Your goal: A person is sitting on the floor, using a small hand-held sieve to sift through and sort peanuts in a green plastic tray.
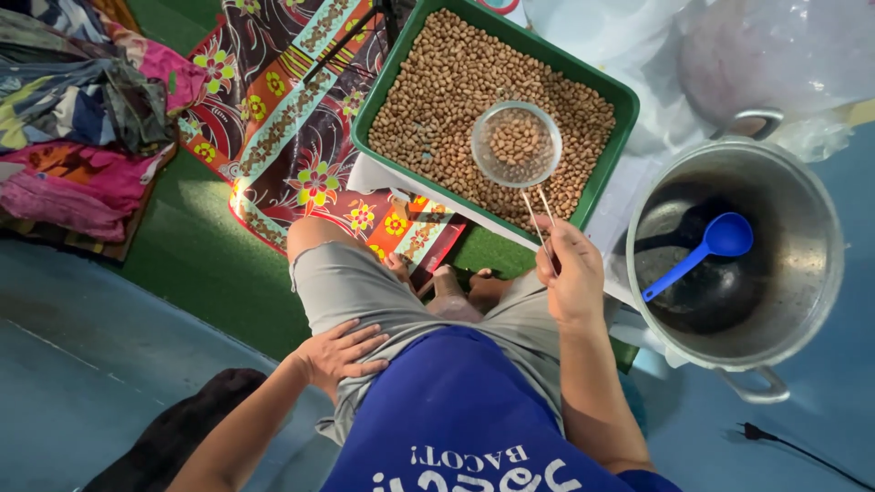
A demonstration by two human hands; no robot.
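Head view: a seated person holds a sieve over a tray of peanuts; legend follows.

Sieve (516, 143): small round wire-mesh bowl, part-filled with peanuts, held level just above the peanut layer near the tray's middle; its two thin wire handles run back to the right hand.

Right hand (570, 271): fingers pinched together on the wire handles at their near end; the grip is a fingertip one, far from the loaded bowl.

Left hand (342, 353): lies flat on the left thigh, fingers spread apart, holding nothing.

Handling note: with the load at the far end of thin wires, the sieve is judged steadiest when kept level and over the tray, so that anything falling lands back among the peanuts.

Peanuts (437, 82): tan, skin-on, covering the tray floor in an even layer.

Tray (618, 98): green, rectangular, low-walled, set at an angle in front of the knees.

Pot (802, 196): large metal one with side handles, just right of the tray, its bottom dark.

Ladle (706, 251): blue plastic, resting inside the pot, bowl uppermost.

Cloth (292, 137): patterned floral fabric under the tray's left side.

Clothes (82, 118): a heap of coloured garments, well apart at left.

Plug (749, 430): black, with cord, on the floor below the pot.

Obstacles: the pot's rim and tray wall stand between sieve and pot; the knees crowd the near side.
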